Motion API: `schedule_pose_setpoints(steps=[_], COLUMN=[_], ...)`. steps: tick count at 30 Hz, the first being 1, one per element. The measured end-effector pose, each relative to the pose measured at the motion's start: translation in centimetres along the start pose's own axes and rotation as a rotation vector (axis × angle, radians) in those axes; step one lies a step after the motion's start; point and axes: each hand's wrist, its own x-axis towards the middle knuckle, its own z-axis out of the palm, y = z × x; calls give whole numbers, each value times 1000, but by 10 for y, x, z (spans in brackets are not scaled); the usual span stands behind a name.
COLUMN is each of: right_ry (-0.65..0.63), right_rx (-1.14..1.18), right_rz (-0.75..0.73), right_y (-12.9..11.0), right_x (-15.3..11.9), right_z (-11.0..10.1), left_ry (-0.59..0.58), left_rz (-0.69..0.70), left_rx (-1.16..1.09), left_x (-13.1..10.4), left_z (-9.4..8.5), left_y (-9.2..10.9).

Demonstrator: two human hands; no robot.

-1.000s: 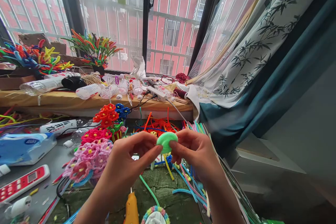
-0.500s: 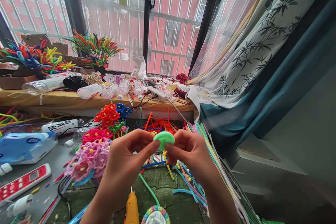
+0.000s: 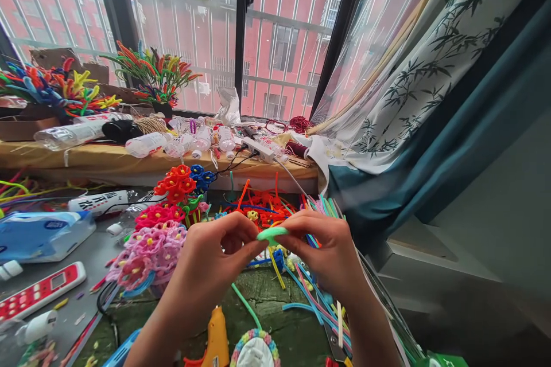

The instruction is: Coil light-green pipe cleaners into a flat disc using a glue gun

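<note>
Between my two hands is a small light-green disc (image 3: 272,234), which looks like a coiled fuzzy pipe cleaner, tilted so that mostly its edge shows. My left hand (image 3: 221,249) pinches its left side between thumb and fingers. On the opposite side my right hand (image 3: 321,241) grips it the same way. Below them, a green pipe cleaner (image 3: 246,305) runs down toward a round piece with a pastel beaded-looking rim (image 3: 255,350). An orange glue gun (image 3: 217,335) lies near my left forearm.
Pink pipe-cleaner flowers (image 3: 148,252) stand left of my hands. Loose pipe cleaners (image 3: 307,298) lie at the right. A red-and-white remote-like device (image 3: 43,289) and a blue tissue pack (image 3: 43,235) are at far left. Plastic bottles (image 3: 148,144) crowd the windowsill.
The green disc has tipped from showing its broad face to nearly edge-on, and sits slightly right. Both hands keep hold of it. The view has shifted slightly.
</note>
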Motion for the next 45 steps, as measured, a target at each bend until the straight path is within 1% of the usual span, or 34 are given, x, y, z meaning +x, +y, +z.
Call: schedule_pose_setpoints(steps=[5,10,12,14,16,20,24,32,36,39,42,45], right_ry=[5,23,28,32,42,39,8,-8,6,-3,-56,-98], right_rx=[-24,-59,-77,-87,-77,-42,6,109,144,194,309,437], right_rz=[0,-25,-32,-46,-61,-62,-14,16,53,107,223,330], right_y=[-1,-5,-6,-6,-6,-5,-4,-1,-1,-1,1,2], right_x=[-2,-2,-2,-3,-4,-4,-4,-4,-4,-4,-4,-5], right_z=[0,0,0,0,0,-1,-2,-3,-3,-2,-1,-2], left_ry=[-47,-34,-52,-100,-123,-91,-95,-132,-172,-181,-169,-156], left_rz=[19,53,48,43,59,116,143,121,128,103,82,106], left_rx=[116,152,143,135,133,94,18,-66,-76,-135,-163,-130], left_x=[1,-1,-1,-1,0,3,4,5,5,6,7,8], left_z=[-2,-3,-5,-6,-8,-7,-6,-5,-5,-6,-7,-8], left_y=[-6,-6,-6,-7,-9,-9,-8,-10,-10,-10,-10,-9])
